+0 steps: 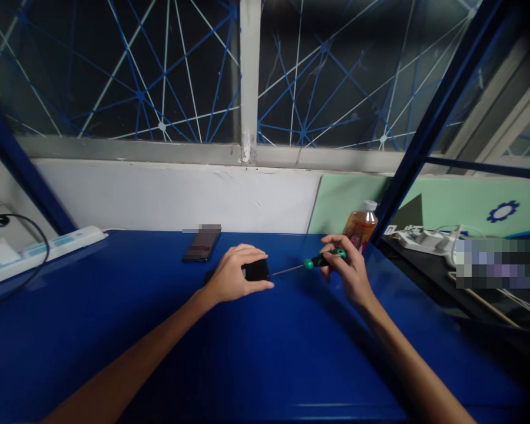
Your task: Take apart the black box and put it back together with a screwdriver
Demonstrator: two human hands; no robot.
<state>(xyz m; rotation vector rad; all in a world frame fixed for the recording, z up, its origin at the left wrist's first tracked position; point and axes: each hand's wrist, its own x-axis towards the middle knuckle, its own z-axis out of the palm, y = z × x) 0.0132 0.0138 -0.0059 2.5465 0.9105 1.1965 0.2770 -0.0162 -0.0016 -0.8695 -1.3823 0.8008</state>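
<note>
My left hand [235, 274] grips a small black box-like object [257, 270] between thumb and fingers, resting it on the blue table [115, 330]. My right hand [347, 268] is closed around the green-and-black handle of a thin screwdriver [318, 261]. The screwdriver's metal shaft points left, and its tip reaches the right side of the black object. Both forearms stretch in from the bottom edge of the head view.
A dark phone [201, 244] lies flat behind my left hand. An amber bottle [360, 227] with a white cap stands behind my right hand. A white power strip [39, 250] with a black cable sits at far left. Cluttered cables and adapters [428, 240] fill the right side.
</note>
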